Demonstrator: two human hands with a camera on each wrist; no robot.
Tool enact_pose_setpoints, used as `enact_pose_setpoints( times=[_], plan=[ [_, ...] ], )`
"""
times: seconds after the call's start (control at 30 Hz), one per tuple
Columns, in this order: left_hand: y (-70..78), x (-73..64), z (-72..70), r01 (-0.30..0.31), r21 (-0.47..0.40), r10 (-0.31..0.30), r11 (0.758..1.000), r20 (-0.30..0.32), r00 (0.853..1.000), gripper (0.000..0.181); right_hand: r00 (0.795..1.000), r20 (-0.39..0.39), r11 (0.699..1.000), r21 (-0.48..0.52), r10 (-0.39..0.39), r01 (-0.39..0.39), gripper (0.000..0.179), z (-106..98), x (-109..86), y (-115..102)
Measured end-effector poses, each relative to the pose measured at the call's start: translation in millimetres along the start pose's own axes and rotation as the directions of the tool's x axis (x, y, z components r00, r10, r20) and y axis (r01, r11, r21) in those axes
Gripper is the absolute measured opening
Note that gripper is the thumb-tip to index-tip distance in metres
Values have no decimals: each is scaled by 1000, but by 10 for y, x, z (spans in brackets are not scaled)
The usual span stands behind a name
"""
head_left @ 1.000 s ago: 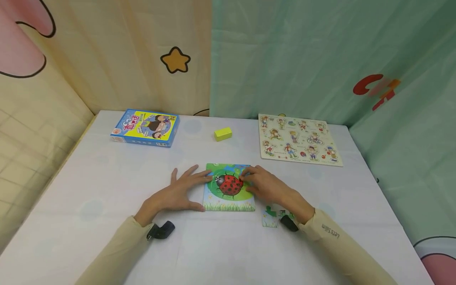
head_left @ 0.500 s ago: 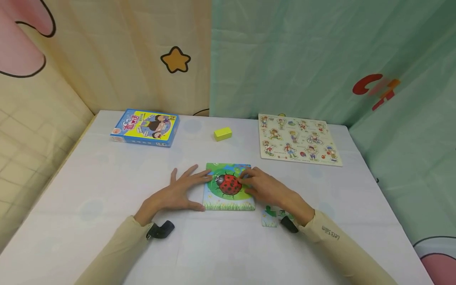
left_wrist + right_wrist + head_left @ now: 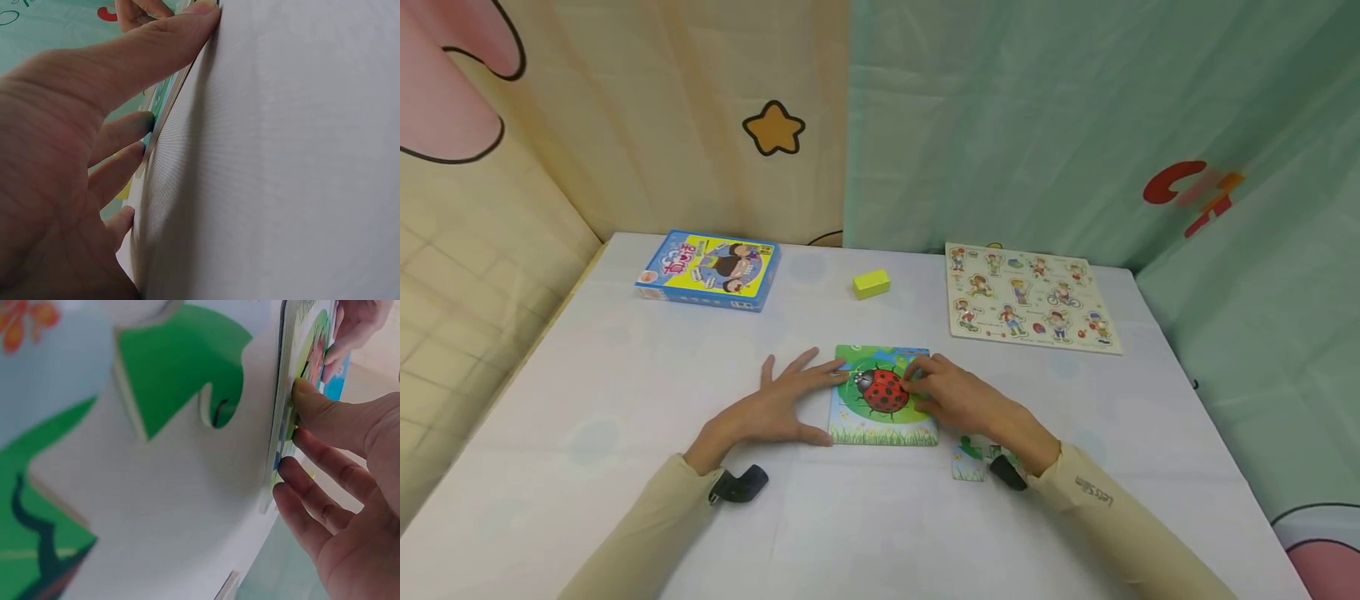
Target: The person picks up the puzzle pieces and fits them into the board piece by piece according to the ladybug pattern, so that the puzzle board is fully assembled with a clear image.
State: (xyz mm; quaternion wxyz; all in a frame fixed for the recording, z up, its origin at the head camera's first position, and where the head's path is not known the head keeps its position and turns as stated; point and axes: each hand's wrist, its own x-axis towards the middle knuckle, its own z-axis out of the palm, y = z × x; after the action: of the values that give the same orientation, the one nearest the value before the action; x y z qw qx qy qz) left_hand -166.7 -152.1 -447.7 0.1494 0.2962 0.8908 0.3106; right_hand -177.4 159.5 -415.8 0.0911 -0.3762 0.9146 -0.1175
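A square ladybug jigsaw puzzle lies flat on the white table. Across its left edge, my left hand rests with spread fingers, fingertips on the upper part and thumb at the lower corner. On the right side, my right hand touches the picture with thumb and fingertips; the thumb presses the surface in the right wrist view. No piece shows plainly between them. Loose puzzle pieces lie below the right wrist: one with grass and a green patch, another green one partly hidden by the wrist camera in the head view.
Towards the back stand a blue and yellow box on the left and a yellow block in the middle. A flat board with sports figures lies back right. Curtains hang behind the table.
My right hand's fingertips have shifted very slightly left over the ladybug. The left hand holds its place, and the head view has tilted a touch.
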Motion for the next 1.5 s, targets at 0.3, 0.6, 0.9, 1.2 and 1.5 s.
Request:
enact_pose_setpoints(
  times=[0.3, 0.6, 0.9, 1.2, 1.5],
  plan=[
    [-5, 14, 8, -10, -17, 10, 1000, -15, 1000, 86, 998, 16, 998, 20, 67, -67, 37, -1, -6, 6],
    [6, -8, 13, -4, 0, 4, 1000, -14, 1000, 88, 998, 54, 999, 41, -12, 10, 46, -41, -134, 47],
    [24, 2, 24, -15, -9, 15, 1000, -21, 1000, 88, 991, -12, 983, 134, 132, -129, 55, -102, -546, 32],
    [19, -4, 22, -19, 17, 20, 1000, -26, 999, 89, 962, 10, 957, 109, 271, -271, 56, -47, -1015, -106],
    [12, -12, 35, 5, 8, -5, 1000, -10, 1000, 92, 985, -58, 985, 65, 164, -160, 47, 124, -1123, -84]
  ],
)
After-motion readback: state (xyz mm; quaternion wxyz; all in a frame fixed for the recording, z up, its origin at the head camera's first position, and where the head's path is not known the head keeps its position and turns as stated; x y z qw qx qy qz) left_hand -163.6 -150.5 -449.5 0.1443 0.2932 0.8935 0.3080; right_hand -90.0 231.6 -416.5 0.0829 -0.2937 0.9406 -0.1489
